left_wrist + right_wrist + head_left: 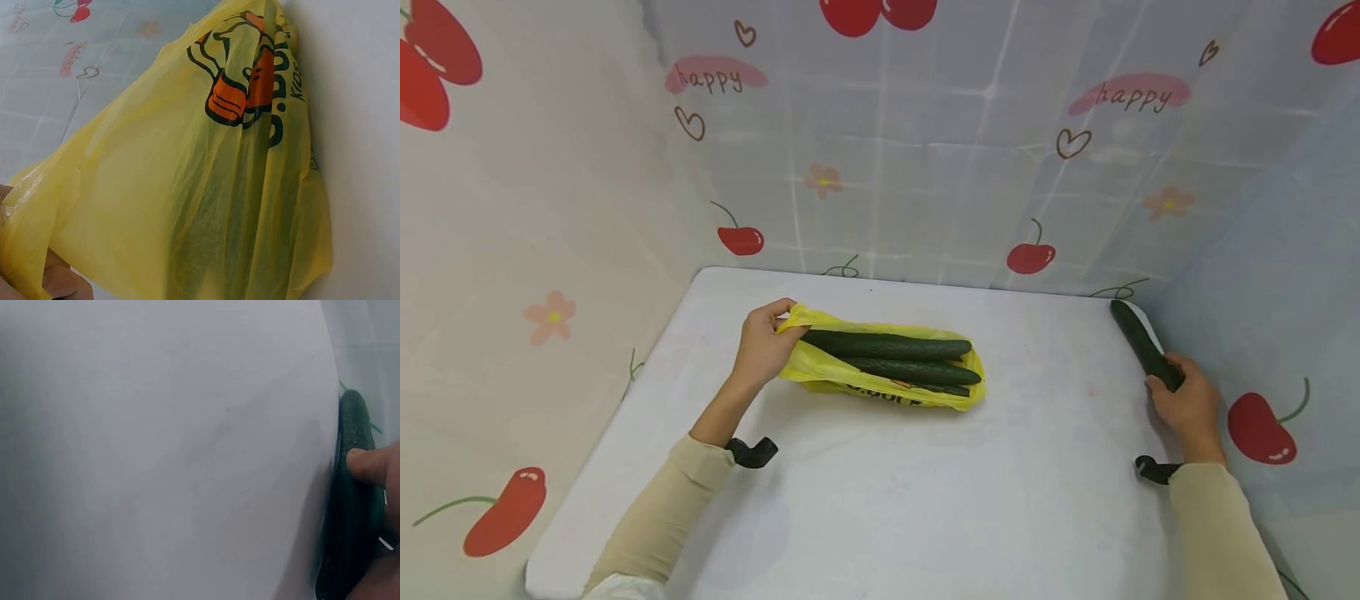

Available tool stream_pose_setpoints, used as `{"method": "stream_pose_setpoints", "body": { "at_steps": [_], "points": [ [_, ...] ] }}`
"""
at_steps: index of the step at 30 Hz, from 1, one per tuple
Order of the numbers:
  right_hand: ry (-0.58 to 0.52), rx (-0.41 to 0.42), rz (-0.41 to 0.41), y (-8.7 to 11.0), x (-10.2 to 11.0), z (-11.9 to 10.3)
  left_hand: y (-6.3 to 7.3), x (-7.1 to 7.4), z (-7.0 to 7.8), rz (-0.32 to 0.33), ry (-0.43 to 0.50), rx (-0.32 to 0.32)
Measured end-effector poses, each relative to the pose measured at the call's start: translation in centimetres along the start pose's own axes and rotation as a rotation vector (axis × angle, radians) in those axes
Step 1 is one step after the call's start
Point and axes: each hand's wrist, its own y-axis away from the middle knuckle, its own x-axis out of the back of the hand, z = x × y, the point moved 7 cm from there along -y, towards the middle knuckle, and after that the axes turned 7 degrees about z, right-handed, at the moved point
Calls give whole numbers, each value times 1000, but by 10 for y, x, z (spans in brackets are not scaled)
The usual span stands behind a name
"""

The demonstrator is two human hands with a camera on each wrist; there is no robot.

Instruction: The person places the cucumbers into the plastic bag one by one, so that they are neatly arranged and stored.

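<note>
My left hand pinches the rim of a yellow plastic bag at its left end, lifting the film. Inside the bag, whose upper side gapes, several dark green cucumbers lie side by side. Printed lettering and an orange-and-black figure show on the bag in the left wrist view. At the table's right edge, my right hand grips a single cucumber near its closer end. In the right wrist view the thumb lies across this cucumber; the other fingers are mostly hidden.
Everything is on a white table with rounded corners. A patterned curtain with cherries and hearts stands behind it and along both sides. A black strap end sticks out at the left wrist, another at the right.
</note>
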Motion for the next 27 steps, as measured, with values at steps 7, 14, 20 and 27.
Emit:
{"method": "stream_pose_setpoints", "body": {
  "at_steps": [7, 14, 20, 27],
  "points": [
    [-18, 52, -27, 10, -3, -6, -1, 0, -2, -8, 12, -3],
    [-32, 78, -36, 25, -6, -20, 1, -2, -3, -24, 1, 16],
    [-52, 160, 4, 37, -6, -42, 1, -1, -1, -23, -15, -1],
    [-111, 288, -35, 59, -9, -77, 0, -2, 0, -17, -5, -13]
  ]
}}
